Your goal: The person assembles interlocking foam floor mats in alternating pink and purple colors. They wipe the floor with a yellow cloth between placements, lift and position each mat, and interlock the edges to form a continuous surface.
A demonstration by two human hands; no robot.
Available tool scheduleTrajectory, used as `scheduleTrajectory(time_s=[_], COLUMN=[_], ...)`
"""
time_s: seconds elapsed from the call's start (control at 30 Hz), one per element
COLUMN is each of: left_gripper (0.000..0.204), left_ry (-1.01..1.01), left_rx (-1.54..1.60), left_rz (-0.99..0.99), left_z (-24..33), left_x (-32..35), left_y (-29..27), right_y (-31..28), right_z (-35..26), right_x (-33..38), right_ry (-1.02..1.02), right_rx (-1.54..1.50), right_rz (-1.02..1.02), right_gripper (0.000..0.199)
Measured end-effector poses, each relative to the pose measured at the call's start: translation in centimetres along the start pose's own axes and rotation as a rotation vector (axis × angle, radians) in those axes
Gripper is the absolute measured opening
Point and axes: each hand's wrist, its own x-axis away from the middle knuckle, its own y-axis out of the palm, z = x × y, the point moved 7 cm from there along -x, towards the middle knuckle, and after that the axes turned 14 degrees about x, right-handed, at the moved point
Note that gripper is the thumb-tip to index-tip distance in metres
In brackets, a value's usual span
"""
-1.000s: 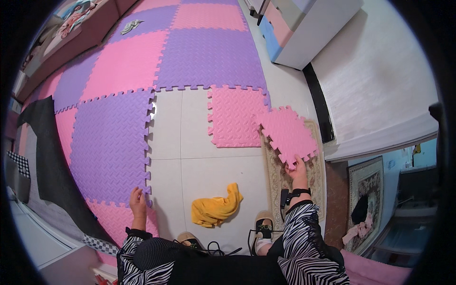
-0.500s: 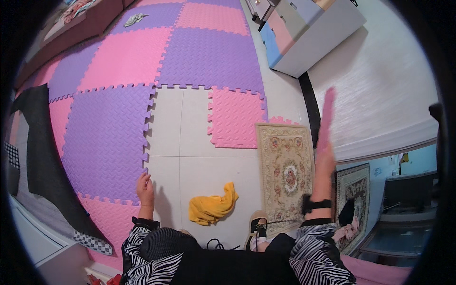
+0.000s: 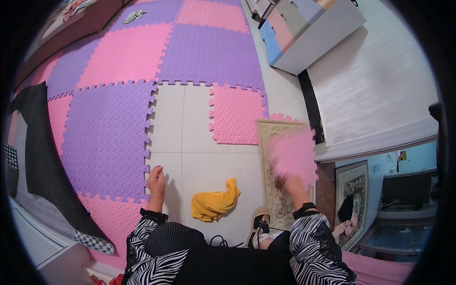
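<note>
My right hand [image 3: 293,185] grips a small pink foam mat tile [image 3: 294,152] by its near edge, over the patterned rug [image 3: 275,202]. The tile is blurred by motion, with its broad face showing and notched edges. My left hand [image 3: 156,181] is empty, its fingers loosely apart, just right of the toothed edge of a large purple foam tile [image 3: 107,137]. Ahead of my hands, another small pink tile [image 3: 237,114] lies against the purple mat, with bare floor to its left. A crumpled yellow cloth [image 3: 213,204] lies on the floor between my arms.
Joined pink and purple tiles cover the floor ahead and left, with a grey cloth [image 3: 134,16] on them. A drawer cabinet [image 3: 304,33] stands far right. A dark mat [image 3: 40,156] lies at left. At right, a doorway shows another rug [image 3: 346,183]. My shoe [image 3: 260,221] touches the rug.
My right hand has brought the pink tile down and left, turning it from edge-on to face-on. My left hand has shifted slightly right and up.
</note>
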Motion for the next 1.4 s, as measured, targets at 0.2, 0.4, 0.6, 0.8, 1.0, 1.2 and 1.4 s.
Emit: scheduleTrajectory(time_s=[0.2,0.4,0.6,0.8,1.0,1.2,1.4], left_gripper=[0.015,0.025,0.078,0.069,0.042,0.034,0.02], left_ry=[-0.137,-0.333,-0.52,-0.757,-0.755,-0.803,-0.742], left_rx=[-0.017,0.165,0.485,1.091,0.868,1.039,0.601], left_rz=[-0.144,-0.415,-0.608,-0.708,-0.555,-0.326,-0.769], left_z=[0.6,1.2,6.9,12.3,9.6,9.7,11.3], left_x=[-0.2,-2.8,-3.0,-1.2,-1.8,-2.0,1.9], left_y=[2.6,8.5,14.1,13.5,12.5,11.3,14.7], right_y=[-4.6,-20.1,-22.4,-16.8,-14.7,-21.0,-18.8], right_z=[1.7,4.9,0.3,-3.3,-6.3,-6.6,-19.9], right_x=[1.3,7.9,8.7,4.1,1.5,2.1,5.8], right_ry=[-0.049,-0.206,-0.333,-0.359,-0.384,-0.214,-0.783], right_rx=[-0.038,-0.866,-1.526,-1.541,-1.495,-0.971,-0.427], right_rz=[-0.028,-0.008,-0.04,-0.158,-0.201,0.752,0.84], right_gripper=[0.026,0.04,0.046,0.053,0.052,0.049,0.059])
